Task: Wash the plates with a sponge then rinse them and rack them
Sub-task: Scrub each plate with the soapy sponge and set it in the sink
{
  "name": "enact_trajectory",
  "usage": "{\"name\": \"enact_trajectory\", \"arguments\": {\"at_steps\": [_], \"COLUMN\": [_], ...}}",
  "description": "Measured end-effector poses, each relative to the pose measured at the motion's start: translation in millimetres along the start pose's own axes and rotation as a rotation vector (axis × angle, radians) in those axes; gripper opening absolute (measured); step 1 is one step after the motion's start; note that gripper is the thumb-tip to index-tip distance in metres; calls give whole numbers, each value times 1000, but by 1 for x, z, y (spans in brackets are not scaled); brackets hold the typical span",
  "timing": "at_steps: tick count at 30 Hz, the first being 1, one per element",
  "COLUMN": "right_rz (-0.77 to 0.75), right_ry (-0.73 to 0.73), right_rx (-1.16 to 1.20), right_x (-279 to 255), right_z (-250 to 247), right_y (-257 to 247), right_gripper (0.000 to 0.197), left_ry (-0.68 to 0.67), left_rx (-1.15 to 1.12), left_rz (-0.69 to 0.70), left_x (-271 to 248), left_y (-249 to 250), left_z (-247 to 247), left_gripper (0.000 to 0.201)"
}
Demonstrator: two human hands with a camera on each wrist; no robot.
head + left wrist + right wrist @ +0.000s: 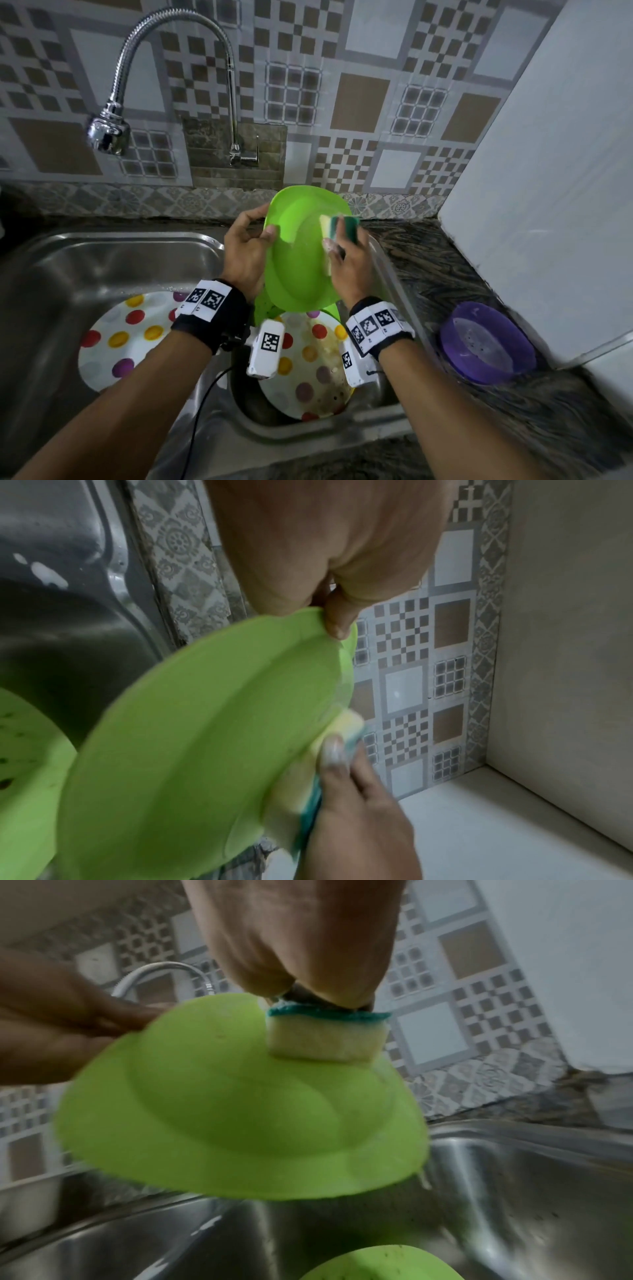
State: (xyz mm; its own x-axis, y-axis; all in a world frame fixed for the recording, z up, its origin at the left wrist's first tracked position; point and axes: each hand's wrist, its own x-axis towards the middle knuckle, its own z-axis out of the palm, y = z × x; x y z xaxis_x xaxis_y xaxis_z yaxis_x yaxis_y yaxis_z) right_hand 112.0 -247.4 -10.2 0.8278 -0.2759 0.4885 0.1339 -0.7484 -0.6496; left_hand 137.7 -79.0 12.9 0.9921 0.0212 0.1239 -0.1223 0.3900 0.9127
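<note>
My left hand (248, 240) grips the left rim of a lime-green plate (301, 253), held tilted above the sink; in the left wrist view the thumb pinches the green plate (192, 750) at its upper edge. My right hand (349, 260) holds a yellow sponge with a green scrub side (339, 228) and presses its yellow face against the plate's upper right part. The right wrist view shows the sponge (325, 1037) flat on the green plate (240, 1110). Two white plates with coloured dots lie below: one (120, 339) in the left basin, another, soiled (308, 370), in the right basin.
A flexible chrome faucet (109, 130) hangs over the left basin of the steel sink (68, 246). A second green plate (265, 306) lies under the held one. On the dark counter to the right sits a purple bowl (486, 342) beside a white wall panel (548, 205).
</note>
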Motion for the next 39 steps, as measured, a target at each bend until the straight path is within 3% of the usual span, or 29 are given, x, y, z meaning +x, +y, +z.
{"name": "enact_trajectory", "arguments": {"at_steps": [6,10,12,16,21,26,30,33,39], "right_rz": [-343,-558,-594,-513,-218,2,-83,-130,-189], "right_ry": [-76,-165,-187,-124,-91,-15,43,-33,-207], "right_rx": [-28,-127,-172,-221,-116,-73,3,107,218], "right_x": [-12,-27,-32,-19,12,-13,-45,-62,-88], "right_z": [11,2,-3,-17,-23,-8,3,16,42], "right_y": [-35,-39,-30,-15,1,17,-3,-20,-46], "right_gripper": [53,51,53,59,58,53,47,50,42], "left_ry": [-22,13,28,36,85,224,344,408,350], "left_rx": [-46,-39,-71,-90,-127,-211,-274,-325,-321], "left_rz": [-50,-10,20,32,-33,-19,14,-5,-29], "left_x": [6,18,21,17,11,5,0,-4,-9], "left_y": [18,39,47,52,50,41,28,23,26], "left_z": [14,4,-7,-25,-29,-24,-22,-20,-27], "left_gripper": [33,27,25,26,28,31,32,29,32]}}
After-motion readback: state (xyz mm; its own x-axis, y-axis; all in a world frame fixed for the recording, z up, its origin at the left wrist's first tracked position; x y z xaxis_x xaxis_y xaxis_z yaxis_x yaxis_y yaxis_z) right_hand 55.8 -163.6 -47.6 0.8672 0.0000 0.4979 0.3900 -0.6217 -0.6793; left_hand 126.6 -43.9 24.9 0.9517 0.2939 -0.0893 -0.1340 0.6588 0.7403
